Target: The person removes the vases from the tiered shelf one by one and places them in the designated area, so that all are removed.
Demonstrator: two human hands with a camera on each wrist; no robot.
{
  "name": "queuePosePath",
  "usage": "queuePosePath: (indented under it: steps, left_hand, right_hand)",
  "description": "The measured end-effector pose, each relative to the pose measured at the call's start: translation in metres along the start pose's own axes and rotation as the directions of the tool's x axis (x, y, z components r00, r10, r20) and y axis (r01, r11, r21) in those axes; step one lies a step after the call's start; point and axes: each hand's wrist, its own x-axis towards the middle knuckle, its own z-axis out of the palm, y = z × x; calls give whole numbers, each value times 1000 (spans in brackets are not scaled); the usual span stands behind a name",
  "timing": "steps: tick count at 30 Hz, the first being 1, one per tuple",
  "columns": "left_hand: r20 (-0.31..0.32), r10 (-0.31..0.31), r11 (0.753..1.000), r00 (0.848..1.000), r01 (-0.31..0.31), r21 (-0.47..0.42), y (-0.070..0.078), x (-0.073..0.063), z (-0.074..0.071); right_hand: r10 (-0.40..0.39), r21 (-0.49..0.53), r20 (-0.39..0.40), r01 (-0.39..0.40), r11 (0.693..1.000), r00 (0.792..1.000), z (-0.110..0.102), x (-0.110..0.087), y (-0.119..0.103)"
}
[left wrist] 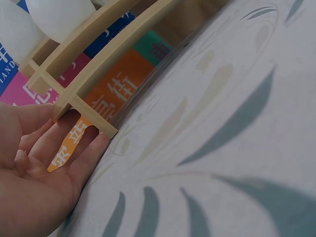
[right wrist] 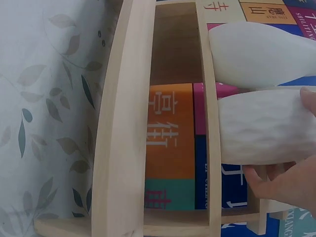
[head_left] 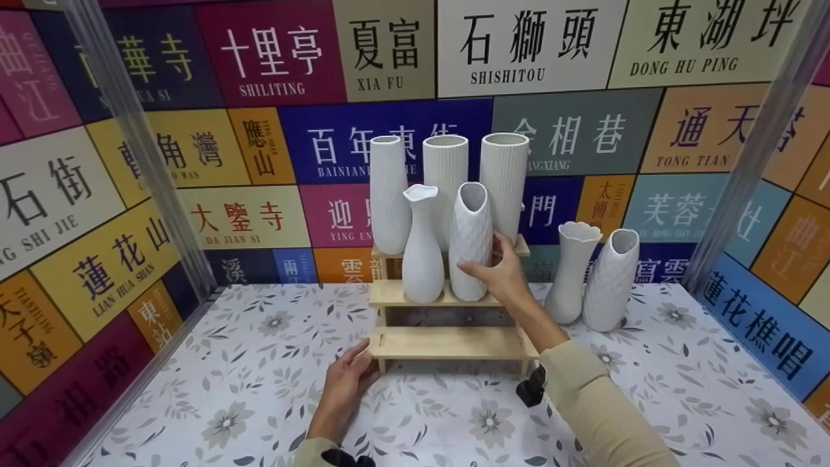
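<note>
On the middle step of a wooden tiered stand (head_left: 447,344), my right hand (head_left: 502,269) grips a white textured vase (head_left: 471,243) with a slanted mouth, thumb on its front and fingers at its right side. In the right wrist view this vase (right wrist: 266,126) stands on the step beside a smooth vase. That smooth white vase (head_left: 423,253) has a narrow neck and a flared rim. My left hand (head_left: 347,383) touches the left end of the lowest step; the left wrist view shows its thumb and fingers (left wrist: 91,163) around the stand's end frame (left wrist: 91,116).
Three tall white vases, a slim one (head_left: 388,194) and two ribbed ones (head_left: 446,162) (head_left: 506,175), stand on the top step. Right of the stand, a scalloped-rim vase (head_left: 570,272) and another textured vase (head_left: 611,279) stand on the floral tabletop (head_left: 272,363). Printed panels (head_left: 389,58) rise behind.
</note>
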Motion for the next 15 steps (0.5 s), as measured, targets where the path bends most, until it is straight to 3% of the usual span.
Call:
queuePosePath:
  steps: [10, 15]
  left_hand:
    - [-21, -13, 999, 1000, 14, 48, -1, 1, 2]
    - [-14, -8, 1000, 1000, 8, 17, 0, 1, -1]
  right_hand:
    - [-43, -41, -82, 40, 998, 996, 2, -3, 2]
    - [-56, -76, -120, 47, 996, 991, 0, -9, -4]
